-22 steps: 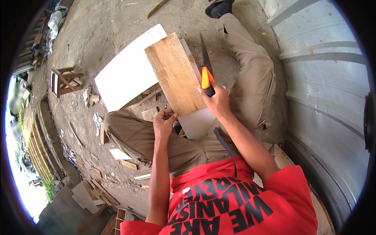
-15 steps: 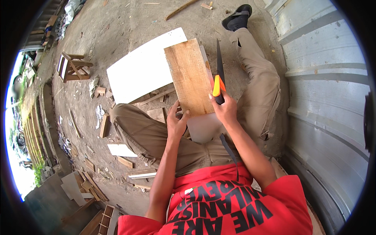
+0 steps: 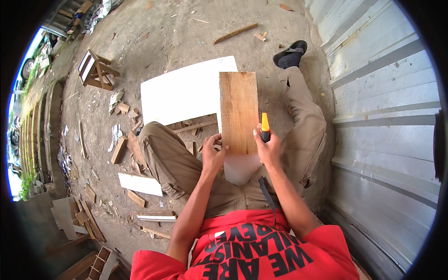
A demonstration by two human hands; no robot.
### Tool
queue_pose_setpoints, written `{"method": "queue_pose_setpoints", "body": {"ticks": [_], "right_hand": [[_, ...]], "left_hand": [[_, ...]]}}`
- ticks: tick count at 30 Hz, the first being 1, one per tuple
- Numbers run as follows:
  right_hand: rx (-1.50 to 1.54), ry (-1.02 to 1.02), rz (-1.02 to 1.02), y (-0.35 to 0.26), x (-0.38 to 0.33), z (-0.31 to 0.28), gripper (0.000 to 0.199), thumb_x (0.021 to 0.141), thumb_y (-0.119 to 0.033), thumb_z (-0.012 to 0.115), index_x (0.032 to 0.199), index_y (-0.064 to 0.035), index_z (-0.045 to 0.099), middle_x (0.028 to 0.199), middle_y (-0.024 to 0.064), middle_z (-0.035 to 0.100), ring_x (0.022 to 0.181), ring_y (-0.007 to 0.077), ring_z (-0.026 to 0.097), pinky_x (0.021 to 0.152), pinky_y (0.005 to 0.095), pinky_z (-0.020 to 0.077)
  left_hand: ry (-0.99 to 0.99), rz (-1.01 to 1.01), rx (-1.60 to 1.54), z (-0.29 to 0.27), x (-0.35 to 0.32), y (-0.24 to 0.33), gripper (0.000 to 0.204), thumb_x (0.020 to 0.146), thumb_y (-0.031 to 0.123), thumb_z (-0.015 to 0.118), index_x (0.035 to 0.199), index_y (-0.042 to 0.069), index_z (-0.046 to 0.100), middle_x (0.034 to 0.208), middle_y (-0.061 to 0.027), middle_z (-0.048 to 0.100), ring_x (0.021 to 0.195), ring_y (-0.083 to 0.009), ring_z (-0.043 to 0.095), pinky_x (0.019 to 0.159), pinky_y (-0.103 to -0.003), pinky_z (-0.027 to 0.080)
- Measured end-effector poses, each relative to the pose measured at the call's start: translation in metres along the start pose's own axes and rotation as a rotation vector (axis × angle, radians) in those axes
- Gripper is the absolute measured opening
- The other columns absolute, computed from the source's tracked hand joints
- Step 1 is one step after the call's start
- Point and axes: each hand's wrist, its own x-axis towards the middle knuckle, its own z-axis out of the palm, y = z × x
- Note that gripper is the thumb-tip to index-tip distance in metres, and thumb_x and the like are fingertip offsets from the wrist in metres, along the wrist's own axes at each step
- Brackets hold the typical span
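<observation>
The place looked like a rough, partly open woodworking area: wood offcuts (image 3: 118, 150) littered the dusty bare floor (image 3: 163, 44), scrap boards (image 3: 93, 221) lay heaped at lower left, a plank (image 3: 239, 112) was in hand, a ribbed metal wall (image 3: 380, 112) ran along the right, and greenery (image 3: 27, 183) showed in daylight leftward.

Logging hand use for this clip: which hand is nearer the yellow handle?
Right. The right hand holds the yellow handle at its lower, black end; the left hand is apart from it, at the board's lower left edge.
</observation>
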Motion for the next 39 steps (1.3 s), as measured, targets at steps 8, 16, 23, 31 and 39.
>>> {"method": "queue_pose_setpoints", "body": {"ticks": [8,16,23,31,39], "right_hand": [[0.519,-0.048,-0.190,-0.051,0.016,-0.015,0.029,0.097,-0.016,0.065,0.116,0.0064,0.064,0.113,0.0117,0.070,0.098,0.0116,0.062,0.087,0.0300,0.0487],[0.451,-0.042,-0.340,-0.070,0.038,-0.039,0.027,0.099,-0.009,0.060,0.121,0.0066,0.062,0.125,0.0145,0.066,0.117,0.0205,0.062,0.104,0.0350,0.0454],[0.186,0.101,-0.179,0.030,0.018,-0.029,0.025,0.096,-0.012,0.066,0.114,0.0043,0.065,0.121,0.0142,0.069,0.104,0.0171,0.065,0.093,0.0317,0.0508],[-0.053,0.083,-0.232,0.023,0.022,-0.018,0.031,0.094,-0.018,0.069,0.115,0.0037,0.065,0.111,0.0131,0.072,0.100,0.0209,0.068,0.090,0.0339,0.0515],[-0.288,-0.018,-0.151,0.017,0.018,-0.016,0.038,0.090,-0.029,0.074,0.111,0.0018,0.066,0.087,0.0172,0.070,0.080,0.0251,0.069,0.074,0.0369,0.0517]], "left_hand": [[0.018,0.302,-0.217,-0.038,0.030,0.043,0.024,0.084,-0.008,0.068,0.104,0.000,0.057,0.100,-0.0097,0.064,0.096,-0.0176,0.065,0.084,-0.033,0.056],[0.138,0.226,-0.370,-0.067,0.100,0.016,0.045,0.099,0.008,0.056,0.144,0.003,0.047,0.146,-0.0205,0.049,0.138,-0.0311,0.045,0.110,-0.041,0.044],[-0.041,-0.128,-0.458,-0.002,0.055,-0.034,0.044,0.104,0.020,0.051,0.140,-0.005,0.051,0.131,-0.0134,0.062,0.119,-0.0183,0.058,0.100,-0.030,0.046],[0.043,-0.080,-0.213,-0.003,0.074,0.009,0.041,0.102,0.018,0.055,0.139,0.000,0.055,0.118,-0.0184,0.067,0.100,-0.0171,0.064,0.085,-0.032,0.051],[0.137,-0.003,-0.137,0.014,0.071,0.014,0.044,0.094,0.019,0.066,0.134,0.002,0.061,0.106,-0.0116,0.062,0.086,-0.0200,0.061,0.079,-0.037,0.052]]}}
